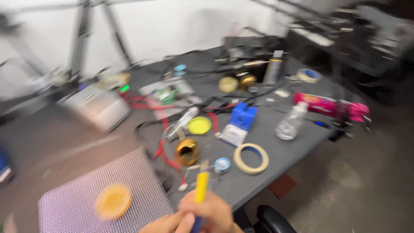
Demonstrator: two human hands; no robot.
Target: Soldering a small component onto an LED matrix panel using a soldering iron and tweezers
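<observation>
**Yellow tool held over a cluttered bench**

The grey table [280, 151] fills the middle of the blurred view, running from 6 o'clock up to 1 o'clock. At 8 o'clock lies a mesh mat [73, 203] with an orange disc [113, 201] on it. A silver box [97, 105] sits at 10 o'clock. Near the centre stands a blue block [243, 115], with a clear bottle [291, 123] at 3 o'clock of it and a pink packet [319, 103] beyond. A tape ring [251, 158] lies just below centre, a gold spool [187, 152] at 9 o'clock of it, and a yellow lid [199, 125] above the spool.

At 6 o'clock, both hands meet at the frame edge. The right hand [213, 213] is closed around a yellow-handled tool [201, 187], which points up toward 12. The left hand [170, 224] touches the tool's lower end; whether it grips, I cannot tell.
</observation>
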